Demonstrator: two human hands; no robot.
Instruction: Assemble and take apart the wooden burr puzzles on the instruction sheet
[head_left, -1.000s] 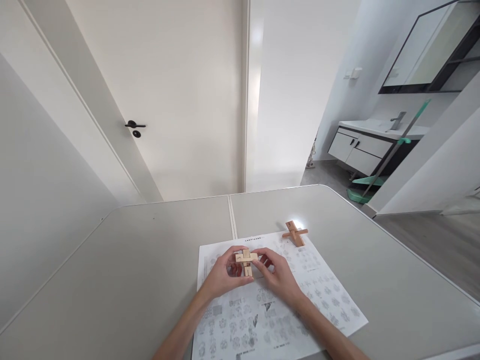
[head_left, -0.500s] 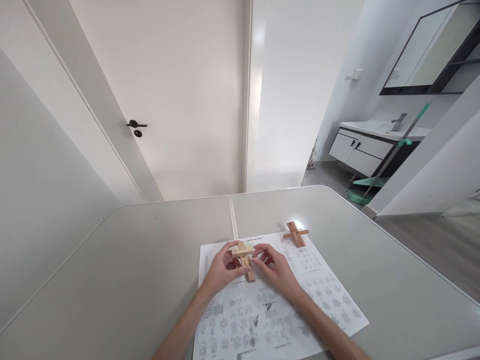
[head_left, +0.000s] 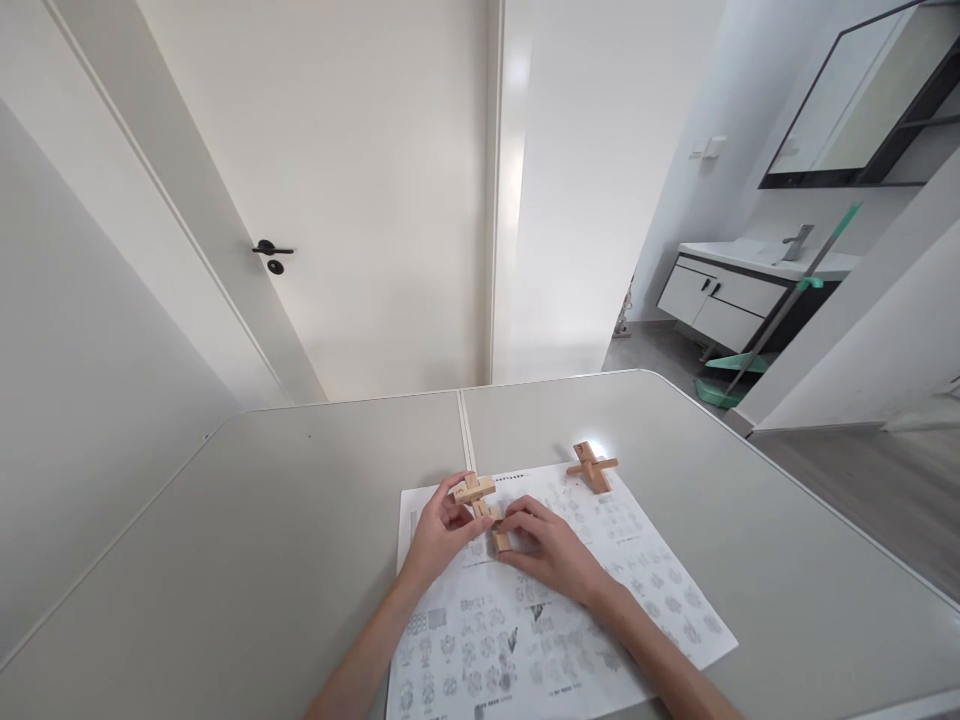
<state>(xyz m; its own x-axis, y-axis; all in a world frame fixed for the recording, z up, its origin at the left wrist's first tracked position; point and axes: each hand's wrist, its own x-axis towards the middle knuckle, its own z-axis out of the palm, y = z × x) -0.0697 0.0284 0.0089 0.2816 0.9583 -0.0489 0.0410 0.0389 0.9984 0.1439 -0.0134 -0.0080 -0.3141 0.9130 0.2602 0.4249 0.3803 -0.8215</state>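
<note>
My left hand [head_left: 442, 532] is closed around a small cluster of light wooden puzzle pieces [head_left: 475, 488], crossed over one another and marked with dark characters. Close beside it, my right hand [head_left: 549, 545] pinches a wooden block [head_left: 502, 542] between thumb and fingers. This block sits at the near end of the cluster; whether it is still joined to it I cannot tell. Under both hands lies a printed instruction sheet [head_left: 480, 655] with rows of small grey diagrams. Another crossed wooden puzzle assembly [head_left: 592, 468] rests at the sheet's far right corner.
The grey table [head_left: 225, 560] has a seam across its middle and a rounded far edge. Beyond it stands a white door [head_left: 375, 200] with a black handle [head_left: 272, 250]. Off to the right are a washbasin cabinet [head_left: 727, 295] and a green dustpan [head_left: 718, 394].
My right hand has moved down and closed on the block at the cluster's near end. The cluster in my left hand has shifted slightly left and tilted.
</note>
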